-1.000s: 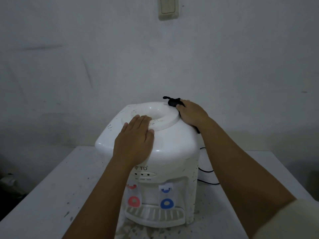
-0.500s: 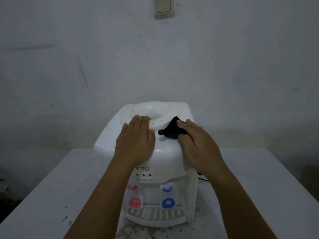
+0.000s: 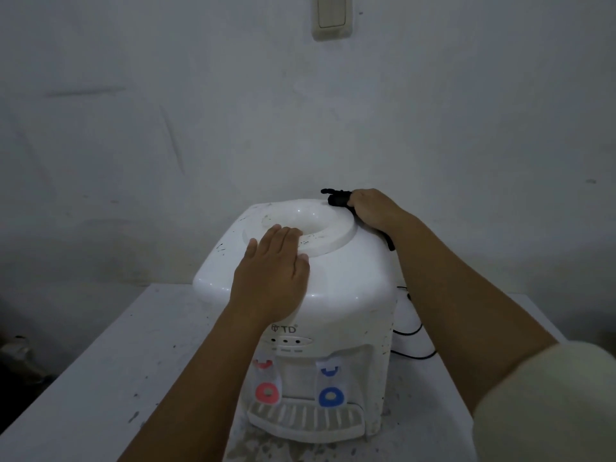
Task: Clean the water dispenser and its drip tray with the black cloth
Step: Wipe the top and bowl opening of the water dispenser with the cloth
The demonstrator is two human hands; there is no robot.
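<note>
Left hand flat, steadying dispenser; right hand pinching cloth at rear rim. Advisable: firm, overlapping strokes.

table left: free | right: cord | behind: wall

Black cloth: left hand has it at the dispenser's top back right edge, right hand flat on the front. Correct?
Hands are swapped. The head view shows the right hand gripping the cloth at the dispenser's top back right edge; the left hand lies flat on the front.
</note>
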